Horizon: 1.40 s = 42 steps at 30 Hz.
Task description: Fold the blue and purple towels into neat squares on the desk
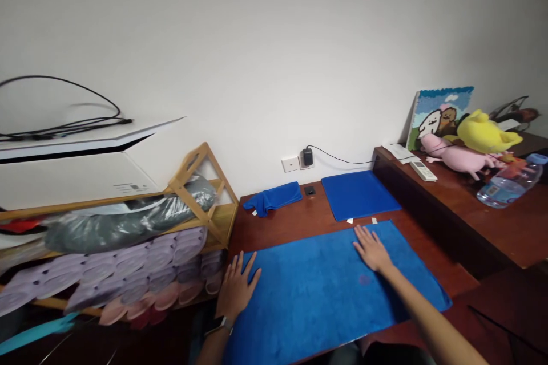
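Fingers [249,267] are spread and straightened on both hands, and I see them gripping nothing. My left hand [235,295] lies at the left edge of the large blue towel [308,291], its thumb reaching over the fabric. My right hand [374,252] is palm down on the towel near its far edge. The towel is spread over the reddish-brown wooden desktop [291,226], directly in front of the camera.

Beyond the towel's far edge I have a flat, darker blue cloth [359,195] to the right and a rumpled blue cloth [278,198] to the left, with a black power adapter [307,155] on the wall behind. Left of the towel stands a wooden shoe rack [222,177]; on the raised surface to its right I make out a pink plush toy [460,157] and a plastic bottle [507,189].
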Each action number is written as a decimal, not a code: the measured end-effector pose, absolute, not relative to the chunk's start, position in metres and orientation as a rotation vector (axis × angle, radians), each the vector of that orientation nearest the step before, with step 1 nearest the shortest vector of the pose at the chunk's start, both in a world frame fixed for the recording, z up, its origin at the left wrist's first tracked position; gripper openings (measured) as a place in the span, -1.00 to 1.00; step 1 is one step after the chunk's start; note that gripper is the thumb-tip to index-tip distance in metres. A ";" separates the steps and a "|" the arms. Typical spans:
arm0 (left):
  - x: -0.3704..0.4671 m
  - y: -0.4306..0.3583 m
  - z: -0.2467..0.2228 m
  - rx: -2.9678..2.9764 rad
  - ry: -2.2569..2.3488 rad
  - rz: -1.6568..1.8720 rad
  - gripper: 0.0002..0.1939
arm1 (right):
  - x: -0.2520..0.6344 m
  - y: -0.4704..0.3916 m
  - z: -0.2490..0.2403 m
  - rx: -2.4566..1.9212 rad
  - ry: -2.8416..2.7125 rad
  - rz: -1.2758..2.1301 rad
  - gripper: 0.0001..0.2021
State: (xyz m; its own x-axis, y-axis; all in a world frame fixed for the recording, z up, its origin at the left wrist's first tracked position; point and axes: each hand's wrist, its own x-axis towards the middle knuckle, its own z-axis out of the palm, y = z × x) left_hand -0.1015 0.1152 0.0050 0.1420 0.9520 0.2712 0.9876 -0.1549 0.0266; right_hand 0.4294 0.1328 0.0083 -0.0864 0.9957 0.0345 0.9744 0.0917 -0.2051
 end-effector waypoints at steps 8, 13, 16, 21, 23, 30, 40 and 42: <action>-0.107 0.122 0.002 -2.247 -1.938 -0.258 -0.32 | 0.558 0.135 -0.003 -2.307 -1.977 0.151 -0.30; -0.105 0.121 0.009 -2.241 -1.990 -0.181 -0.32 | 0.553 0.137 -0.006 -2.294 -1.980 0.146 -0.29; -0.101 0.121 0.014 -2.246 -2.009 -0.161 -0.30 | 0.554 0.143 -0.003 -2.342 -1.982 0.191 -0.29; -0.098 0.122 0.024 -2.221 -2.075 -0.163 -0.25 | 0.546 0.156 0.008 -2.426 -1.934 0.262 -0.31; -0.101 0.121 0.025 -2.224 -2.069 -0.189 -0.29 | 0.525 0.158 0.016 -2.399 -1.916 0.181 -0.32; -0.115 0.116 0.014 -2.192 -2.029 -0.336 -0.35 | 0.322 0.144 0.045 -1.641 -2.265 0.204 -0.35; -0.123 0.122 -0.004 -2.177 -1.997 -0.380 -0.28 | 0.357 0.129 0.017 -1.714 -2.332 0.304 -0.33; -0.123 0.123 -0.005 -2.168 -2.003 -0.365 -0.27 | 0.432 0.131 0.012 -1.943 -2.206 0.246 -0.32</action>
